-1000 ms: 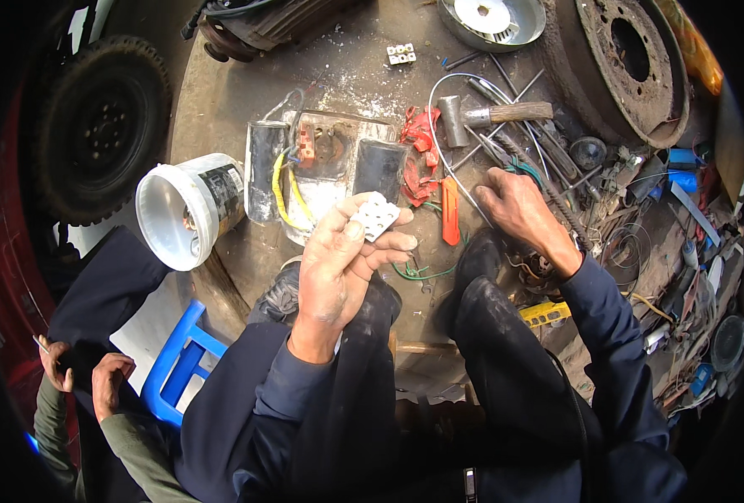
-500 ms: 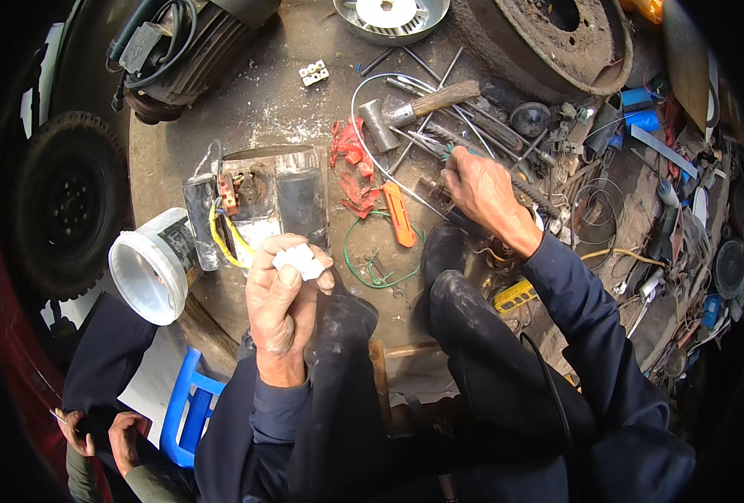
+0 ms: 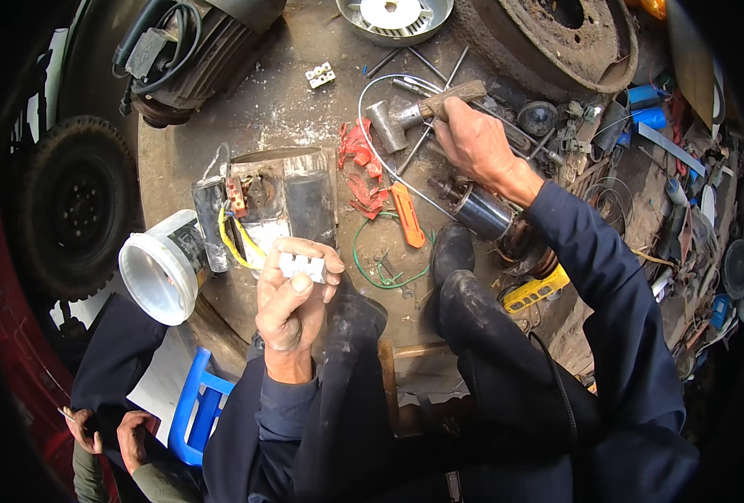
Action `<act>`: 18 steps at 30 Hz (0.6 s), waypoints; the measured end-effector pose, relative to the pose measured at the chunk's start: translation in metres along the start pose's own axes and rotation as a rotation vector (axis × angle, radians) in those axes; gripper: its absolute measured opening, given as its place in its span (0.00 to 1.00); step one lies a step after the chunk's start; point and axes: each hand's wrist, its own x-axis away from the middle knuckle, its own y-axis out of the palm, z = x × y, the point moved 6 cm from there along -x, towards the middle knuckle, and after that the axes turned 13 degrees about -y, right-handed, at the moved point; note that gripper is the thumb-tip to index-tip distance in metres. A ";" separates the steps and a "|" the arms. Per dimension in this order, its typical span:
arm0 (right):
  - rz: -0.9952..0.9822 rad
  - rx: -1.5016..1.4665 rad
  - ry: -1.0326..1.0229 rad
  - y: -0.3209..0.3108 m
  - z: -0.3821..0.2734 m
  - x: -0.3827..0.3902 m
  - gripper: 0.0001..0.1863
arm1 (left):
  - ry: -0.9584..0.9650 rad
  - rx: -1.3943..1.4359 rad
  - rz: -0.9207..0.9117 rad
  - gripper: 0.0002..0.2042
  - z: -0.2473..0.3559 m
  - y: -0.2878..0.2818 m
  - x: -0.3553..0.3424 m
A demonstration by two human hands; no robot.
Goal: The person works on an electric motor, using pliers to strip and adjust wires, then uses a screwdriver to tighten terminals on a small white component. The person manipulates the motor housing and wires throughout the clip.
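Your counter point(image 3: 171, 159) spreads out on every side of the hammer point(image 3: 389, 126), the landmark for the positions below. A black tyre point(image 3: 78, 205) stands well to the left of the hammer, beyond the counter's edge. To the right of the hammer, on the side away from you, lies a rusted wheel rim point(image 3: 540, 50); to its left, also on the far side, a motor point(image 3: 208, 63) with a looped dark cable. A blue plastic stool point(image 3: 194, 411) is well to the left of the hammer and nearer to you. Left of the hammer sits a metal housing point(image 3: 263, 226) with two dark cylinders and yellow wires; farther left and nearer to you, a translucent bucket point(image 3: 189, 245) shows its mouth. The hammer itself has a metal head at the left and a wooden handle toward the right.

Your right hand point(image 3: 481, 149) is over the hammer's handle, fingers curled; whether its grip is released or grasping anything, you cannot tell from this view. Your left hand point(image 3: 288, 314) is raised left of the hammer and nearer to you. An orange cutter point(image 3: 408, 215) lies just to the near side of the hammer's head. Smallest, left of the hammer and nearer to you, is the white terminal block point(image 3: 303, 267), grasped between your left thumb and fingers.
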 end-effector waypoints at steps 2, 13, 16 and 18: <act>0.227 -0.186 0.150 -0.051 0.012 0.004 0.07 | -0.013 0.008 -0.029 0.18 0.000 -0.001 0.000; -0.080 -1.306 0.459 -0.096 -0.104 -0.037 0.13 | -0.304 -0.312 -0.012 0.12 -0.017 0.037 -0.008; -0.178 -1.556 0.465 -0.060 -0.159 -0.053 0.11 | -0.301 -0.430 -0.156 0.15 -0.025 0.060 -0.012; -0.173 -1.458 0.489 -0.050 -0.174 -0.059 0.12 | -0.158 -0.545 -0.173 0.08 -0.023 0.069 -0.014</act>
